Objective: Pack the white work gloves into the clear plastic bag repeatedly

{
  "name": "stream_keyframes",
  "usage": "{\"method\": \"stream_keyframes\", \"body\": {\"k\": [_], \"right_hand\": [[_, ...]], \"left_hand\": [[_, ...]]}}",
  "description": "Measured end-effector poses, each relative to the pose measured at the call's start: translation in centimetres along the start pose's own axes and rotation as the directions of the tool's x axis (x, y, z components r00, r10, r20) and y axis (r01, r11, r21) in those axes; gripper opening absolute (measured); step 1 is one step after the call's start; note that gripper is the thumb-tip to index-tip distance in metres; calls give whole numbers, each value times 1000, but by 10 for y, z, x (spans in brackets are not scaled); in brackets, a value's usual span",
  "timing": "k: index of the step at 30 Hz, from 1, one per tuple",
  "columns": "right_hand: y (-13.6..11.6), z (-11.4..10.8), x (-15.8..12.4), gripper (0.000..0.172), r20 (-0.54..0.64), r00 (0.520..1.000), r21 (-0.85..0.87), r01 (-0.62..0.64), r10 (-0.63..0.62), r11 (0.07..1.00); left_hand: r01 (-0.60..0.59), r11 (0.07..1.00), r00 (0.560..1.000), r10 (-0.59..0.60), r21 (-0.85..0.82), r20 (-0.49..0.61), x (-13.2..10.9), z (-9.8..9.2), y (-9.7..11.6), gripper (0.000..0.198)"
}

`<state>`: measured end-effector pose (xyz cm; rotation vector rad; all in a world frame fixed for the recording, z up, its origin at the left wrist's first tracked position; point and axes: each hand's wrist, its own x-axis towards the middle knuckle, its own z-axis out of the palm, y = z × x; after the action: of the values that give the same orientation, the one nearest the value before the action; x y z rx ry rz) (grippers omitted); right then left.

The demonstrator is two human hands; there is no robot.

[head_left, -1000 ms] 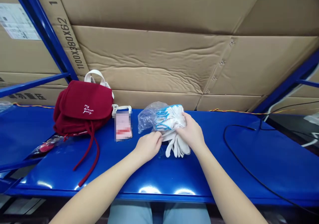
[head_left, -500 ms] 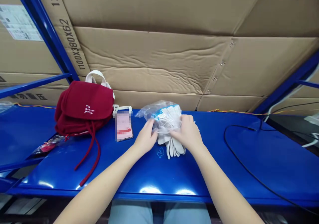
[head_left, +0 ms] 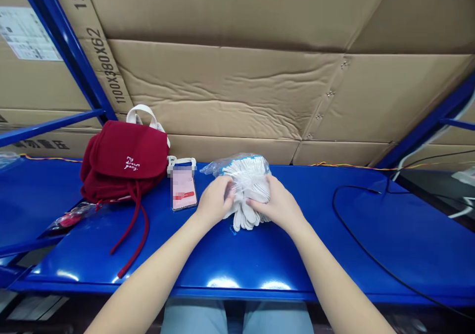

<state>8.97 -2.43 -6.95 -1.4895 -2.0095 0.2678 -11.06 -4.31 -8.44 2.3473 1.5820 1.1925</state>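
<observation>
A bundle of white knit gloves with blue cuff edges lies on the blue shelf, its fingers fanned toward me. Clear plastic bag film shows around the bundle's back and left side. My left hand is closed on the left side of the gloves, thumb on the near face. On the right side, my right hand grips the same bundle, its thumb pressed across the front. A small blue string lies at the bundle's front edge. Both hands' far fingertips are hidden behind the gloves.
Left of my hands lies a phone with a white strap. Beyond it sits a red backpack with dangling cords. A black cable curves over the blue shelf at right. Cardboard boxes stand behind.
More of the white gloves now shows out of the plastic, which has slipped toward the back. The glove fingers have shifted left, partly over the blue string. Both hands keep hold.
</observation>
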Motion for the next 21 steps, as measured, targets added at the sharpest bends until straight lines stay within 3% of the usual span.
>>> {"method": "stream_keyframes", "body": {"k": [2, 4, 6, 9, 11, 13, 15, 18, 21], "right_hand": [[-4, 7, 2, 66, -24, 996, 30, -86, 87, 996], [-5, 14, 4, 60, -67, 982, 85, -169, 175, 982], [-2, 18, 6, 57, -108, 969, 175, -200, 221, 964], [11, 13, 6, 54, -146, 974, 267, -127, 171, 955], [23, 4, 6, 51, -163, 984, 242, -28, 69, 970], [33, -7, 8, 46, -163, 987, 205, 50, -16, 977], [41, -13, 10, 39, -61, 998, 286, 48, -32, 957], [49, -11, 15, 26, 189, 982, 525, -116, 17, 843], [57, -4, 18, 28, 258, 961, 641, -249, 101, 726]], "left_hand": [[-167, 986, 981, 169, -29, 96, -7, 4, 15, 20], [-318, 947, 925, 322, -52, 202, -15, 9, 29, 20], [-365, 928, 894, 372, -78, 249, -21, 13, 37, 19], [-168, 980, 977, 180, -105, 118, -23, 12, 33, 15], [-4, 995, 1000, 2, -102, -19, -20, 8, 26, 40], [80, 996, 994, -81, -28, -66, -15, 5, 21, 71], [71, 992, 997, -68, 107, -36, -10, 3, 22, 89], [-28, 965, 1000, 28, 259, 3, 2, 8, 30, 99], [-79, 965, 996, 63, 251, 71, 11, 20, 36, 107]]}}
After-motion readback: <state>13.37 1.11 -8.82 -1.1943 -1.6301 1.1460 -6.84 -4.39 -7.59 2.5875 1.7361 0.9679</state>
